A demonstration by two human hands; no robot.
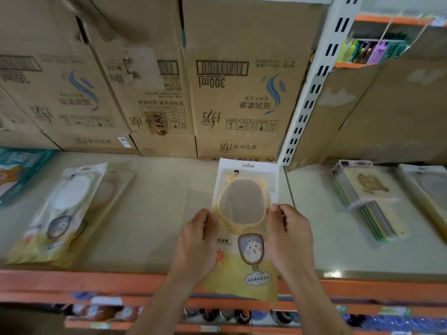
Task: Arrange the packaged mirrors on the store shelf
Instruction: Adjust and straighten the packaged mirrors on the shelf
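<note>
A packaged mirror [244, 204] with a yellow frame and a rabbit picture on its bag is held flat over the beige shelf [169, 213], its top end towards the cartons. My left hand [197, 240] pinches its left edge, and my right hand [290, 238] pinches its right edge. A small stack of similar packaged mirrors [63, 213] lies on the shelf at the left. Another packaged mirror [428, 194] lies at the far right, partly cut off by the frame edge.
Brown cartons [242, 93] line the back of the shelf. A white slotted upright [312, 88] divides the bays. A stack of flat card-like packs [370, 201] lies to the right, a teal pack [21, 170] at far left. The shelf's orange front edge [84, 281] runs below.
</note>
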